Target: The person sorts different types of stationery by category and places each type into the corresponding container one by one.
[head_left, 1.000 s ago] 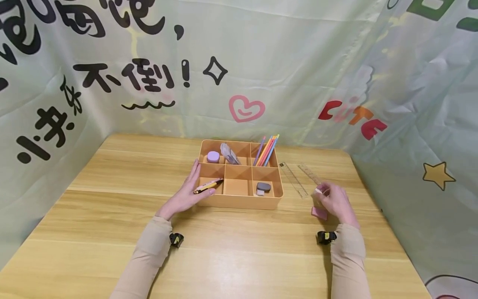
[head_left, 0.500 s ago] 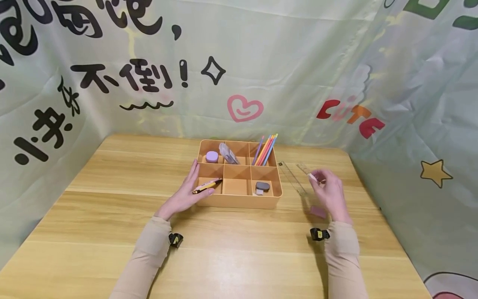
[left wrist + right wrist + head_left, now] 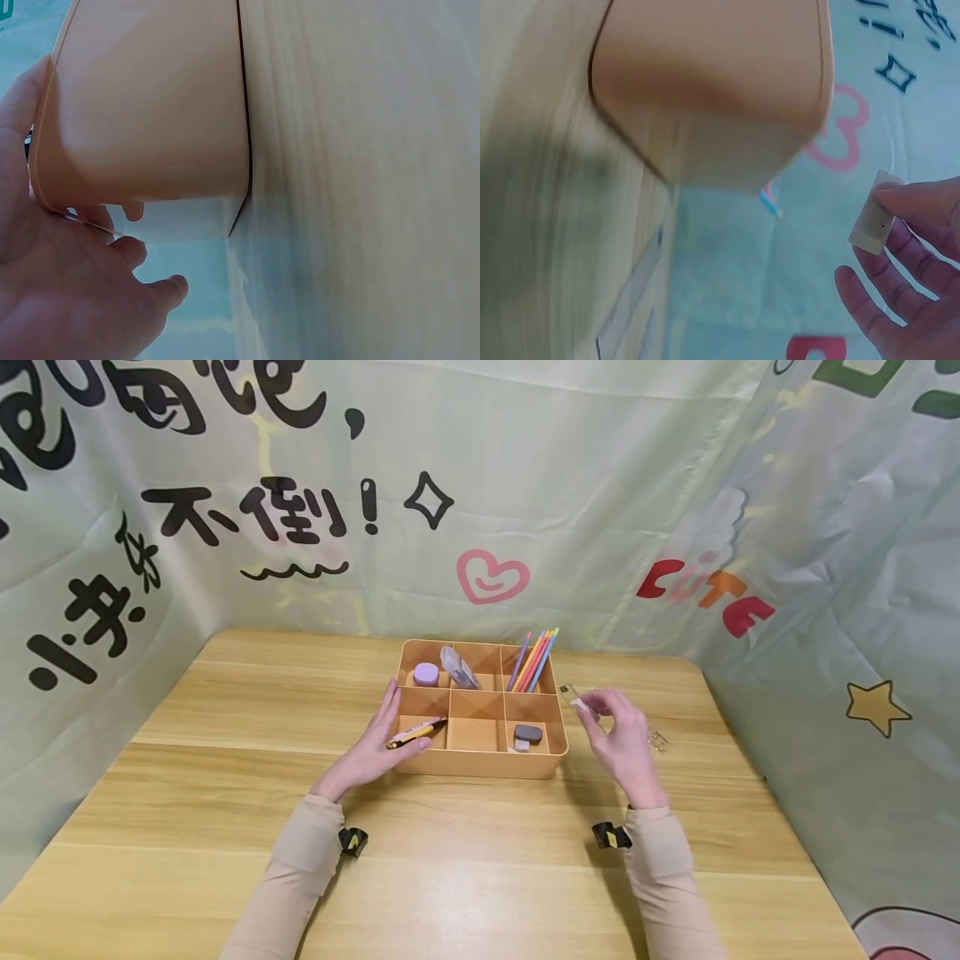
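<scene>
My left hand rests against the left end of the orange divided organizer, fingers along its side and thumb at the front. In the left wrist view, the left hand touches the rim. My right hand pinches a small white eraser just right of the organizer, above the table. The white eraser shows between thumb and fingers in the right wrist view. A grey eraser and a smaller white piece lie in the front right compartment.
Pens lie in the front left compartment. Behind are a purple lidded item, a greyish-purple object and several coloured pencils. Clear rulers, one partly hidden, lie right of the organizer. A printed cloth surrounds the table.
My right hand has lifted the white eraser and moved left toward the organizer, now covering the pink block on the table. The left hand stays in place.
</scene>
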A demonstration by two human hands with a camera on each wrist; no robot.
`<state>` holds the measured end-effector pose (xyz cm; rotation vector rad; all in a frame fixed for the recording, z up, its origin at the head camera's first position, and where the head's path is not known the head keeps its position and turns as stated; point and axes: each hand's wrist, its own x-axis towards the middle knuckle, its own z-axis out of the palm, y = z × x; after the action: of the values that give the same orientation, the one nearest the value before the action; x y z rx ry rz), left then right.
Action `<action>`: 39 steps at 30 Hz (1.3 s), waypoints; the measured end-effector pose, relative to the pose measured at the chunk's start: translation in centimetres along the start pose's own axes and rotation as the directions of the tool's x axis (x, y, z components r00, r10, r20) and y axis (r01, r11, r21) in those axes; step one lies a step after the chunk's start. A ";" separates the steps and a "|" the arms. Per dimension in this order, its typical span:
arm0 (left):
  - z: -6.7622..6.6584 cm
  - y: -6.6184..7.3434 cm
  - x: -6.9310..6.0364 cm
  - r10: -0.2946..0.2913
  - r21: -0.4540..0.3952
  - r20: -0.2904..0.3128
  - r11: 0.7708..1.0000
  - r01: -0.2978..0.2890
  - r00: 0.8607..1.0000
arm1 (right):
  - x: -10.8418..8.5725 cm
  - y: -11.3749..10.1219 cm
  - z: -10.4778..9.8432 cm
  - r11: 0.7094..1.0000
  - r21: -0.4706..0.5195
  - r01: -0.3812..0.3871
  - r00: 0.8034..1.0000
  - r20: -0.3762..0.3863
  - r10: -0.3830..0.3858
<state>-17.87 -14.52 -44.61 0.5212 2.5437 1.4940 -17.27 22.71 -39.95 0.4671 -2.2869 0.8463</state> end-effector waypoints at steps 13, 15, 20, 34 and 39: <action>-0.1 0.2 0.0 -0.004 0.023 -0.006 1.000 0.004 1.000 | -0.1 -1.9 2.5 0.998 0.039 0.045 0.981 0.189 -0.052; -0.1 0.2 0.0 -0.004 0.027 -0.008 1.000 0.004 1.000 | 0.0 -2.0 2.7 0.999 0.026 0.029 0.972 0.234 -0.034; -0.1 0.3 0.0 -0.009 0.027 -0.006 1.000 0.009 1.000 | 0.6 -2.2 3.2 0.999 -0.038 0.021 0.939 0.343 -0.006; -0.1 0.2 0.0 -0.010 0.014 0.000 1.000 0.010 1.000 | 3.5 -2.6 5.4 0.979 -0.147 0.140 0.754 0.657 -0.009; -0.2 0.2 -0.1 -0.015 0.015 0.000 1.000 0.015 1.000 | 3.9 -2.4 6.1 0.976 -0.197 0.093 0.666 0.741 0.086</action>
<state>-17.78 -14.59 -44.36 0.5032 2.5547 1.4704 -21.58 16.41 -39.80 0.8377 -3.0919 0.3980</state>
